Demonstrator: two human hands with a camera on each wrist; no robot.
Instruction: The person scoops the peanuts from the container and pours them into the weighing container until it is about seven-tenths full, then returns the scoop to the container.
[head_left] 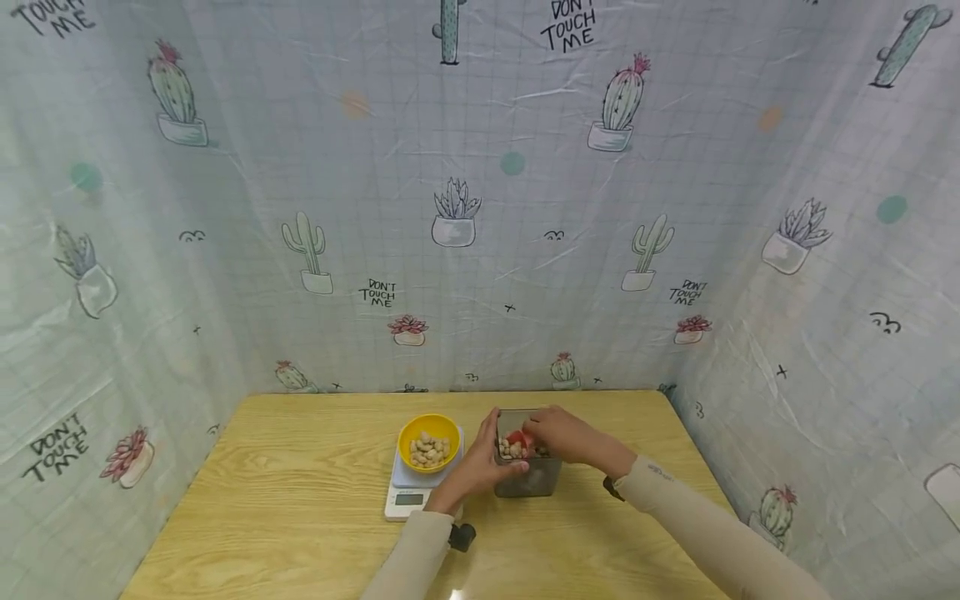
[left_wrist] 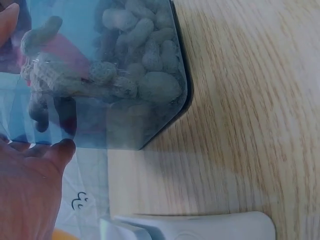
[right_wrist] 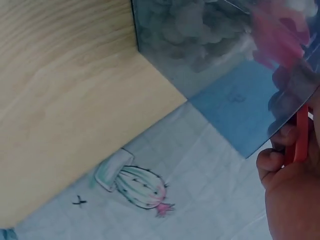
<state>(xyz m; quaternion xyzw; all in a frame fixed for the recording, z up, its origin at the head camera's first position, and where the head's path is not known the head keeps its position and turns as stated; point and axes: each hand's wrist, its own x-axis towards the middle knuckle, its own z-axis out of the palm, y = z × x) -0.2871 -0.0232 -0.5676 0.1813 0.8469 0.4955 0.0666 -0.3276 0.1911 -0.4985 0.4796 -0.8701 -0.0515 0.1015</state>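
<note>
A clear, dark-tinted plastic container [head_left: 528, 482] of peanuts [left_wrist: 142, 55] stands on the table. My left hand [head_left: 480, 468] holds it at its left side, thumb across the front and fingers along the side up to the rim. My right hand [head_left: 566, 435] reaches over the container's top and grips the red handle of a scoop [right_wrist: 298, 137]. The scoop's red bowl is down among the peanuts, showing pinkish through the wall in both wrist views. Several peanuts lie in and around it.
Left of the container, a yellow bowl [head_left: 428, 422] with peanuts [head_left: 430, 451] sits on a white kitchen scale [head_left: 411, 481] with a small display. The wooden table [head_left: 300, 492] ends at a cactus-print curtain [head_left: 510, 275] at the back and sides.
</note>
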